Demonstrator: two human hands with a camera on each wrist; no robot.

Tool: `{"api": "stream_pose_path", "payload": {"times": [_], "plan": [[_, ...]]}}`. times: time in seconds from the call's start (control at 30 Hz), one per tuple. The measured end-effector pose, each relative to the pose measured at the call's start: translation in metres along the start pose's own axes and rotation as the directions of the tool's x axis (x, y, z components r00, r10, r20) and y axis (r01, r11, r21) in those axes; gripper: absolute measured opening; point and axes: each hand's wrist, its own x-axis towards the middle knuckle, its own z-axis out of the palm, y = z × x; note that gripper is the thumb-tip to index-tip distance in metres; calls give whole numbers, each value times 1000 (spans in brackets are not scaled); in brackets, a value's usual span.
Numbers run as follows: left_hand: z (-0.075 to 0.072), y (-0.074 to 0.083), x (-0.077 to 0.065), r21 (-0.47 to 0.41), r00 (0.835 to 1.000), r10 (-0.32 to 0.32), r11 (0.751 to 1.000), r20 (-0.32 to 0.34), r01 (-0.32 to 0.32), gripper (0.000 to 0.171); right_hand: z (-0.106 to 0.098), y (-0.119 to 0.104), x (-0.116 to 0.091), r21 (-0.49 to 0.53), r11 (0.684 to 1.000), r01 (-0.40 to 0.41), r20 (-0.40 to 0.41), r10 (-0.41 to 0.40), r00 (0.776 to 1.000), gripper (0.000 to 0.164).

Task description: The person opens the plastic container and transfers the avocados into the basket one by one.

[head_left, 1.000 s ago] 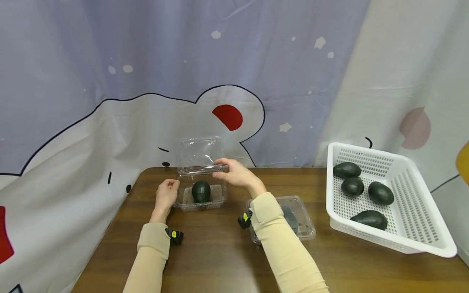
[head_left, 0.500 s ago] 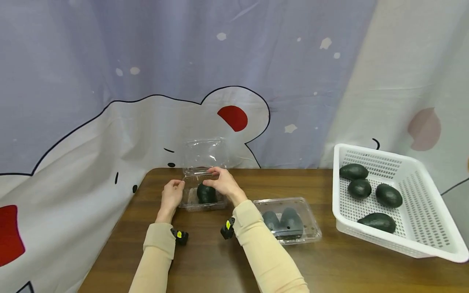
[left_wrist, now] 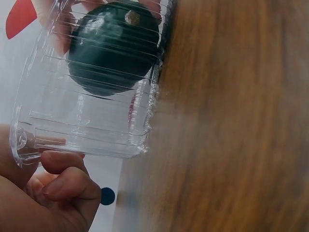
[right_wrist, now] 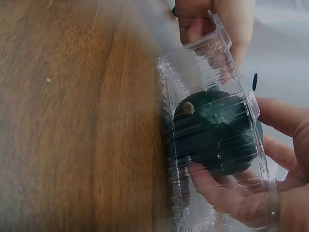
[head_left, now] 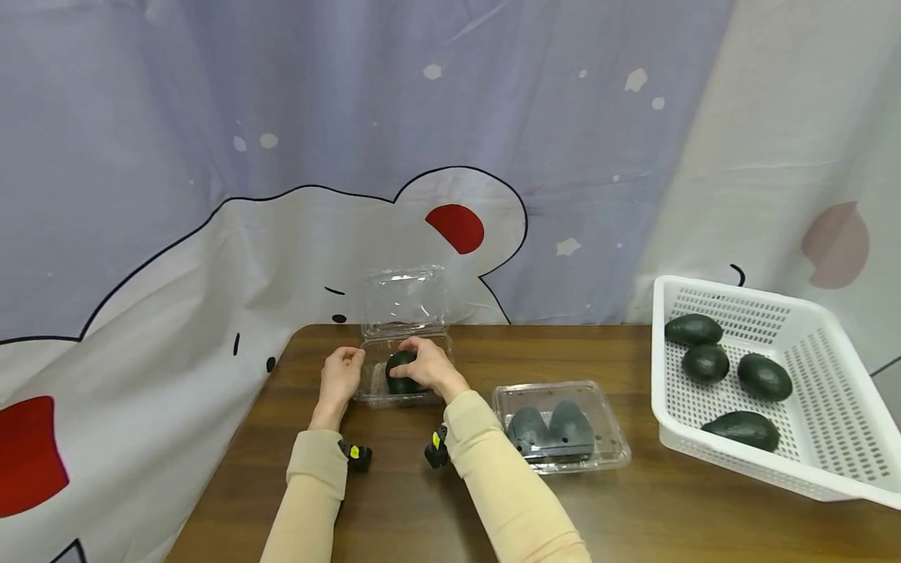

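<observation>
In the head view, a clear plastic clamshell container (head_left: 373,361) stands at the back of the table with its lid (head_left: 404,299) raised. One dark green avocado (left_wrist: 113,48) sits inside, its stem end showing through the ribbed wall in both wrist views. My left hand (head_left: 341,379) pinches the container's rim at its left side between thumb and curled fingers. From the right, my right hand (head_left: 432,369) reaches into the container and grips the avocado, with fingers and thumb around it.
A closed clear container (head_left: 614,439) with two avocados lies to the right of my right forearm. Farther right, a white perforated basket (head_left: 739,467) holds several loose avocados (head_left: 764,378). A patterned curtain (head_left: 450,102) hangs right behind the table (head_left: 394,500).
My right hand has come down from the raised lid into the container and taken hold of the avocado. The left hand stays at the left rim. The head view has shifted slightly left.
</observation>
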Motion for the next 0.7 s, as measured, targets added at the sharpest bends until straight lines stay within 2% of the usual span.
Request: {"api": "stream_pose_path", "payload": {"times": [0.13, 0.37, 0.7], "plan": [[0, 1, 0, 6, 1000, 5, 1000, -13, -5, 33, 1, 1, 1, -19, 1000, 2, -10, -2, 1000, 52], [1, 2, 0, 8, 999, 28, 1000, -33, -27, 30, -1, -1, 1, -155, 986, 69, -62, -80, 995, 49], [1, 0, 1, -1, 999, 35, 999, -42, -35, 29, -12, -19, -1, -274, 948, 164, -36, -180, 983, 48]]}}
